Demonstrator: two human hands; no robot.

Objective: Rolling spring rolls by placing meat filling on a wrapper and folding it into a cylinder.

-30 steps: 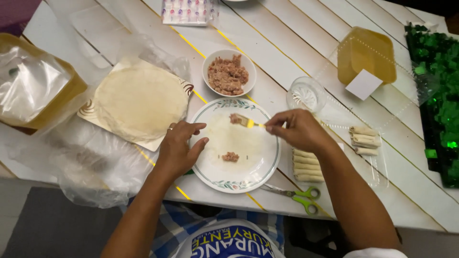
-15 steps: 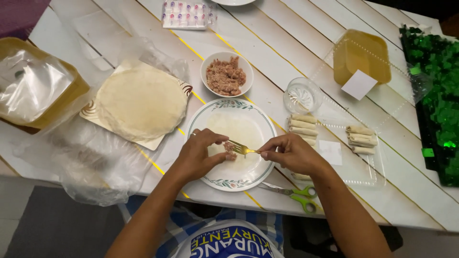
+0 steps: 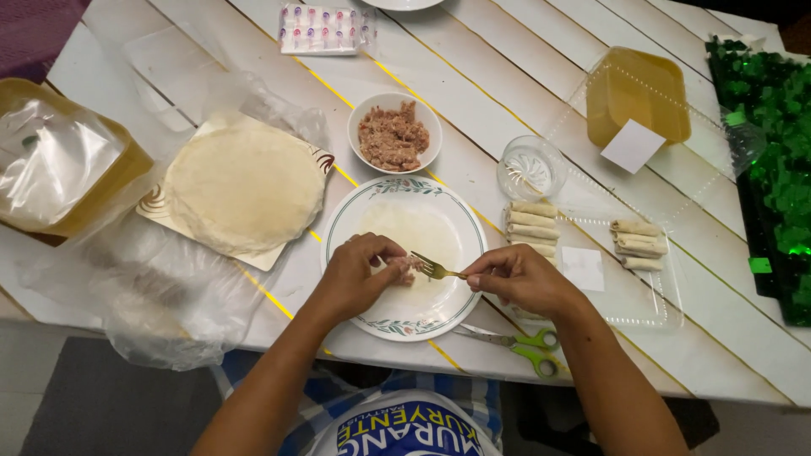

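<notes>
My right hand [image 3: 519,279] is gripping a fork [image 3: 435,269], my left hand [image 3: 359,274] is pinching meat filling [image 3: 408,266] over the plate [image 3: 380,317]; the bowl [image 3: 432,139] above is holding more.

the left hand [image 3: 359,279] pinches a bit of meat [image 3: 408,266] over a round plate [image 3: 460,300] with a thin wrapper [image 3: 414,232] on it. the right hand [image 3: 515,279] holds a fork [image 3: 435,268], and its tip touches the meat. a bowl [image 3: 394,135] of more meat sits just past the plate. a stack of wrappers [image 3: 245,186] lies to the left. finished rolls [image 3: 530,226] lie in a clear tray [image 3: 650,295] on the right. green scissors [image 3: 524,346] lie near the edge of the white tabletop [image 3: 507,76].
</notes>
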